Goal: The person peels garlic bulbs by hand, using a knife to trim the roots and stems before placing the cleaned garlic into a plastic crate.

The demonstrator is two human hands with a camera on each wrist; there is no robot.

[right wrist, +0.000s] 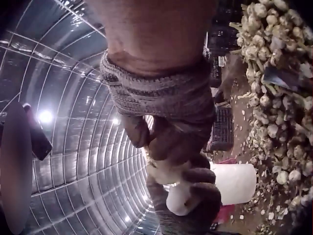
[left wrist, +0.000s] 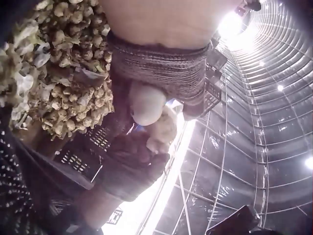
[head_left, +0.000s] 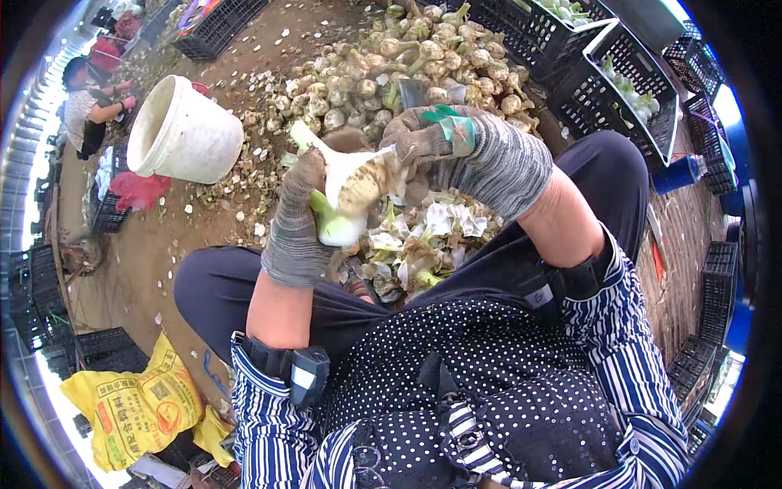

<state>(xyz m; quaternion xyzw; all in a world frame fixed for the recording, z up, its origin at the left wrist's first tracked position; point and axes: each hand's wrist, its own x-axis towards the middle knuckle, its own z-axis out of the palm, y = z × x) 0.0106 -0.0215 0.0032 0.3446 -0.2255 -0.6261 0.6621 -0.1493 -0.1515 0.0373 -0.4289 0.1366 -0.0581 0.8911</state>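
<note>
Both hands wear grey knit gloves and meet in front of the lap in the head view. My left hand grips two garlic bulbs. One garlic bulb has dirty brown skin on one side and a pale stem pointing up and left. Below it is a clean white bulb with a green stem, also seen as a smooth white bulb in the left wrist view. The right hand, green tape around one finger, pinches the root end of the dirty bulb. Its fingertips are partly hidden behind the bulb.
A large heap of unpeeled garlic lies ahead, with peeled skins between the legs. A white bucket stands left. Black crates holding white bulbs are at right. A yellow sack lies lower left. Another person sits far left.
</note>
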